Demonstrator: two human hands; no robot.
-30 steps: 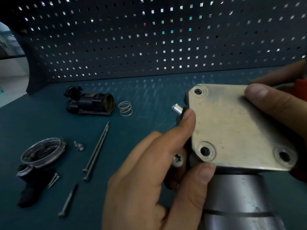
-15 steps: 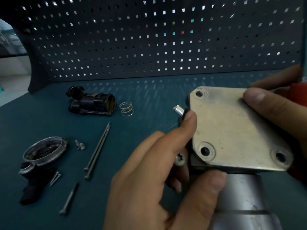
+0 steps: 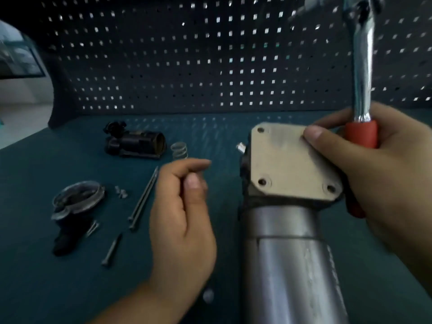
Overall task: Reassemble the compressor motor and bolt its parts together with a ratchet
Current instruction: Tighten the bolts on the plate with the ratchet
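While the right hand (image 3: 374, 176) clasped the ratchet (image 3: 362, 78), the motor (image 3: 287, 265) stood between both hands.
Its grip wrapped the red handle (image 3: 361, 134), thumb on the plate (image 3: 287, 164); the left hand (image 3: 182, 220) had its grip curled, contents unclear.

Above the right hand's (image 3: 385, 178) grip, the ratchet (image 3: 361, 66) shank is glossy chromed metal. Inside the grip its handle is matt red and looks rubbery. Under the thumb the plate (image 3: 287, 164) is dull, scuffed pale metal. Below the grip the motor (image 3: 292, 265) body is satin grey metal, scratched. Left of the grip lie dark metal bolts (image 3: 143, 197) and a bright wire spring (image 3: 179, 150) on the matt teal bench (image 3: 35, 288).
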